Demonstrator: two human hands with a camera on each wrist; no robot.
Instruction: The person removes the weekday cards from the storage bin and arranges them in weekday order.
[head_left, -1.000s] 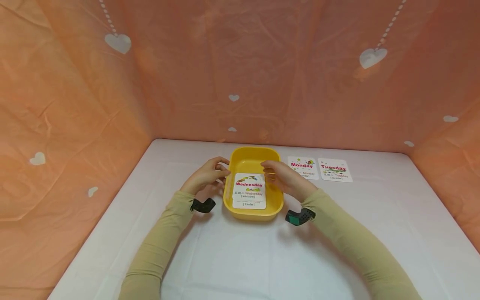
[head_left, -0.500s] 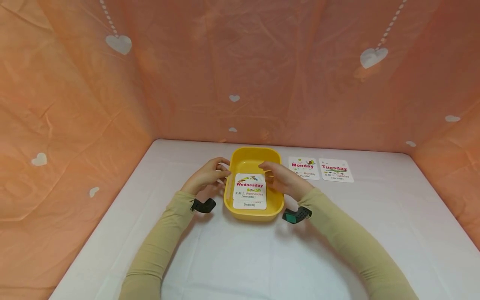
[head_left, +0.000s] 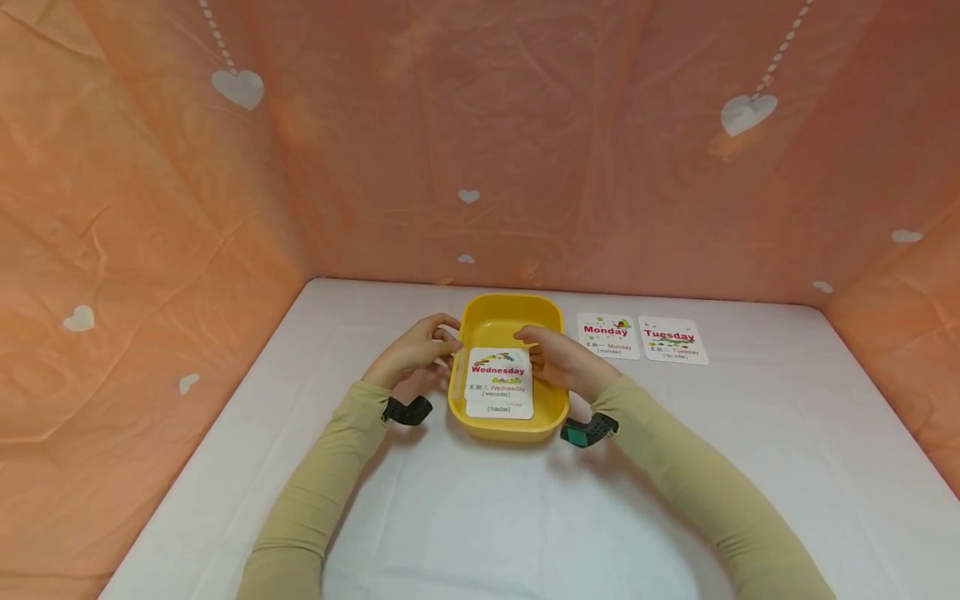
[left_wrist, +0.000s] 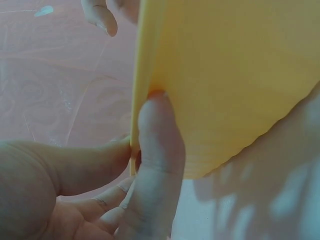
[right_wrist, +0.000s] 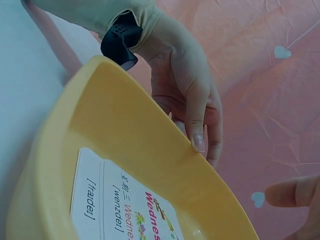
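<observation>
My left hand (head_left: pixel 412 352) pinches the left rim of a yellow plastic tray (head_left: pixel 551 408); thumb and forefinger (left_wrist: pixel 160 135) sit on either side of the rim in the left wrist view. Inside the tray lies a white "Wednesday" card (head_left: pixel 498 375), overlapping another card (head_left: pixel 498 411) of which only the lower strip shows. My right hand (head_left: pixel 573 360) reaches over the tray's right side, fingers bent loosely downward near the Wednesday card's right edge. Its fingers (right_wrist: pixel 290 194) appear above the tray in the right wrist view, holding nothing; whether any touches the card is hidden.
A "Monday" card (head_left: pixel 608 336) and a "Tuesday" card (head_left: pixel 673 340) lie face up side by side, right of the tray. White cloth covers the table (head_left: pixel 480 517). A pink curtain (head_left: pixel 525 167) with hearts rises behind and on both sides.
My right hand has moved left and slightly down, closer to the Wednesday card. The left hand keeps its grip on the rim, and the cards look unmoved.
</observation>
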